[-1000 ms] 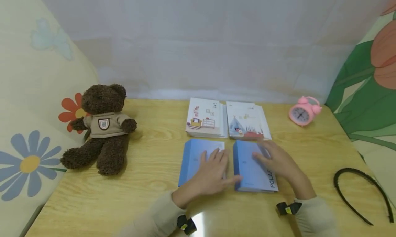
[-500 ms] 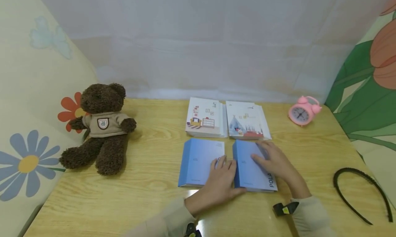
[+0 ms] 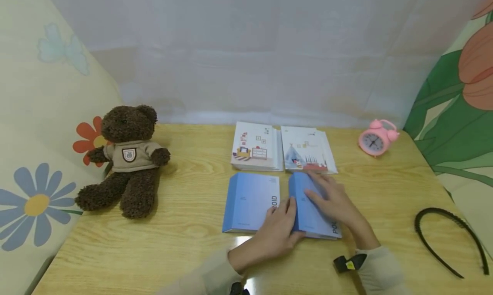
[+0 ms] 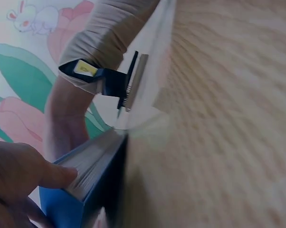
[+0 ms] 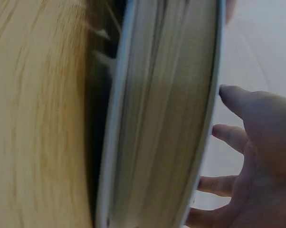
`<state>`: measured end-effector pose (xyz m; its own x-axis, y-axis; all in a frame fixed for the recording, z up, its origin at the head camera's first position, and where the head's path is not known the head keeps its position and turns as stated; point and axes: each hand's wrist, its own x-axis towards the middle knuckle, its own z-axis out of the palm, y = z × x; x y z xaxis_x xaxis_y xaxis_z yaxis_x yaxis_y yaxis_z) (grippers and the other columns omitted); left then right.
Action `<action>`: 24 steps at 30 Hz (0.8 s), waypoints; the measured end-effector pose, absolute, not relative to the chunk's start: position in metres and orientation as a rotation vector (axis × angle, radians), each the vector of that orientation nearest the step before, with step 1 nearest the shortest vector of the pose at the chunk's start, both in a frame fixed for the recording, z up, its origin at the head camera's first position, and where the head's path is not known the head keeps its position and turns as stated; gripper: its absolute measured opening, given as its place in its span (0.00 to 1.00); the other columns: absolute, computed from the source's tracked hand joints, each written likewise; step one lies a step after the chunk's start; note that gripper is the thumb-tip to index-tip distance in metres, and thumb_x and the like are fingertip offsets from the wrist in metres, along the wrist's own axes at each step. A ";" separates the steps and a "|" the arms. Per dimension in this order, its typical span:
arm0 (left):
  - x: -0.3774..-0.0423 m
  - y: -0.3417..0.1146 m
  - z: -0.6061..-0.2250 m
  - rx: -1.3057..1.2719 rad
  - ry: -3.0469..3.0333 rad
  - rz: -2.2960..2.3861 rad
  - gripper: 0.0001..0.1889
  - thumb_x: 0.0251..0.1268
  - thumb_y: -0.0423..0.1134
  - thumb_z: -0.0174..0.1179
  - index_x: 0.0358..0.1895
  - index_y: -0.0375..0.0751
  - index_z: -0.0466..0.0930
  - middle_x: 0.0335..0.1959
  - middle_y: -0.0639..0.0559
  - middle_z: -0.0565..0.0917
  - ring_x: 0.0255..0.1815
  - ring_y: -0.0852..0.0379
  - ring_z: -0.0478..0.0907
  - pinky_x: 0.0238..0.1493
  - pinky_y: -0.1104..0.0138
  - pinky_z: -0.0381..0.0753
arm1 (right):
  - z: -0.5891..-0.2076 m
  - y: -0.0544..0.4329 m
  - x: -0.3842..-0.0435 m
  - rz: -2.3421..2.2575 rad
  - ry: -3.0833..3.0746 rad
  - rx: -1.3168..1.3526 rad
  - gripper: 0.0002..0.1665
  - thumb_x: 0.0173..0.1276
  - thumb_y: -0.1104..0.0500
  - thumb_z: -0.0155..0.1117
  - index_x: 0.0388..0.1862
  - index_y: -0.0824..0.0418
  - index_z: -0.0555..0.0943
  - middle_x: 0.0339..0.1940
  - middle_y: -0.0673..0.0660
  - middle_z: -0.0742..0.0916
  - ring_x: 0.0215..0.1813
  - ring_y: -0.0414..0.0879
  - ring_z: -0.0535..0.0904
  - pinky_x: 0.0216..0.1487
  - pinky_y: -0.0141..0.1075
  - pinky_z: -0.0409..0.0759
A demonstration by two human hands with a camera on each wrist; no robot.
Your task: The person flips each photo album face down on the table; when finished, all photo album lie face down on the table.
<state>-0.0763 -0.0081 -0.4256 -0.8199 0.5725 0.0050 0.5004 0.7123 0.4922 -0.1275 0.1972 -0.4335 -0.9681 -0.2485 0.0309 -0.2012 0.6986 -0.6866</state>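
Note:
Two blue photo albums with dark lettering lie side by side before me. The right blue album is tilted, its spine side raised off the table in the left wrist view. My left hand holds it at the lower spine corner, the thumb on the bottom page edges. Across the cover from there, my right hand lays its thumb and fairly straight fingers; the fingertips meet the cover in the right wrist view. Left of both hands, the other blue album lies flat, its lower right corner hidden by my left hand.
Behind the blue albums lie two white illustrated stacks, the left stack and the right stack. A brown teddy bear sits at left. A pink alarm clock stands at back right, and a black headband lies at front right.
My left hand has moved right, off the left album to the right album's spine corner. The right album has tilted and shifted slightly left, and my right hand has moved left over its cover.

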 end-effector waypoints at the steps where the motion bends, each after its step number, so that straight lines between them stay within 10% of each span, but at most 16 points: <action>1: -0.075 -0.009 -0.423 0.876 2.747 0.785 0.44 0.70 0.47 0.61 0.74 0.20 0.49 0.73 0.26 0.58 0.69 0.36 0.66 0.69 0.50 0.66 | -0.433 0.196 -0.127 -1.146 2.825 -0.375 0.36 0.77 0.42 0.52 0.79 0.52 0.61 0.76 0.68 0.63 0.72 0.74 0.57 0.61 0.75 0.59; 11: -0.068 -0.014 -0.392 1.046 2.754 0.950 0.39 0.69 0.36 0.61 0.76 0.28 0.51 0.75 0.23 0.50 0.72 0.33 0.59 0.69 0.53 0.65 | -0.418 0.188 -0.124 -1.534 2.494 -0.299 0.39 0.81 0.40 0.40 0.83 0.50 0.44 0.80 0.67 0.54 0.75 0.71 0.53 0.67 0.70 0.56; 24: -0.072 -0.004 -0.375 1.231 2.813 0.703 0.33 0.68 0.38 0.63 0.73 0.32 0.63 0.75 0.28 0.55 0.72 0.37 0.60 0.71 0.53 0.65 | -0.412 0.198 -0.124 -1.843 2.237 -0.324 0.35 0.82 0.46 0.43 0.83 0.44 0.48 0.77 0.73 0.57 0.69 0.71 0.65 0.55 0.51 0.81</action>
<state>-0.0719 -0.0043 -0.3749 -0.6946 0.6960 0.1821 0.6999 0.5952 0.3949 -0.1238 0.1979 -0.4116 -0.9504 -0.3092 -0.0324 -0.0274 0.1870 -0.9820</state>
